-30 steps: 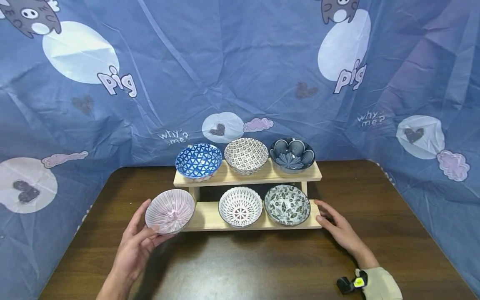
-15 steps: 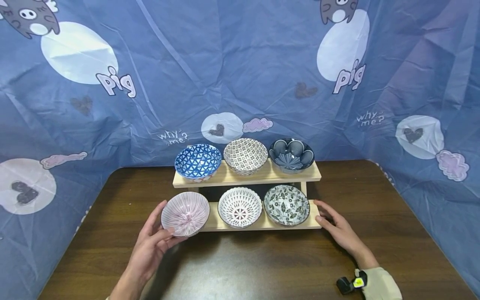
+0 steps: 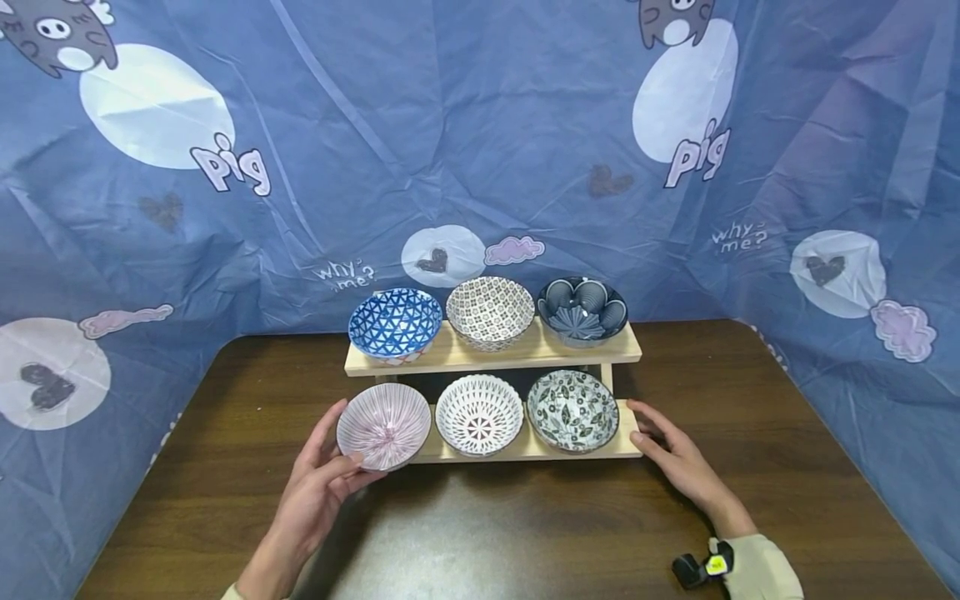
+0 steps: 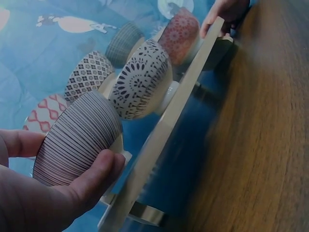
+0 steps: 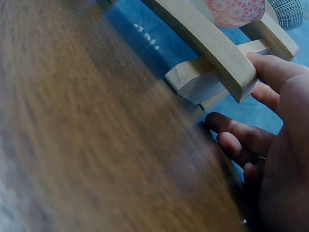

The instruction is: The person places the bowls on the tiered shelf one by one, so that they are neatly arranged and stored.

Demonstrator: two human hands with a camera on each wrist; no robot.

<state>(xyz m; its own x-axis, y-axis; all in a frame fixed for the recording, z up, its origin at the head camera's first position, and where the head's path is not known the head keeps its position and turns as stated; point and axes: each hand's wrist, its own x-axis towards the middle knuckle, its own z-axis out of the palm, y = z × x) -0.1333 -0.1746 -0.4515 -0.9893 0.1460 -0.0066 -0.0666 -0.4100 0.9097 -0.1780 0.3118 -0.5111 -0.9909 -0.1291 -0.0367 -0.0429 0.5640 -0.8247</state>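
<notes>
My left hand [image 3: 318, 487] holds a bowl with pink-purple stripes [image 3: 384, 425] by its left side, the thumb at the near rim. The bowl is over the left end of the lower shelf; in the left wrist view its striped outside [image 4: 79, 137] is tilted, and whether its foot touches the board is hidden. My right hand [image 3: 686, 462] touches the right end of the two-tier wooden stand [image 3: 630, 429] with thumb and index finger. Beside the striped bowl sit a white bowl with a dashed pattern [image 3: 480, 414] and a leaf-patterned bowl [image 3: 573, 411] on the lower shelf.
Along the upper shelf [image 3: 480, 358] stand a blue triangle-patterned bowl [image 3: 395, 323], a grey-and-white patterned bowl [image 3: 491, 312] and a dark blue bowl [image 3: 582, 310]. The stand rests on a brown wooden table [image 3: 480, 533]. A blue printed cloth [image 3: 480, 150] hangs behind and at both sides.
My left hand has carried the striped bowl rightward, from the shelf's left edge to near the white dashed bowl. My right hand has stayed at the stand's right end.
</notes>
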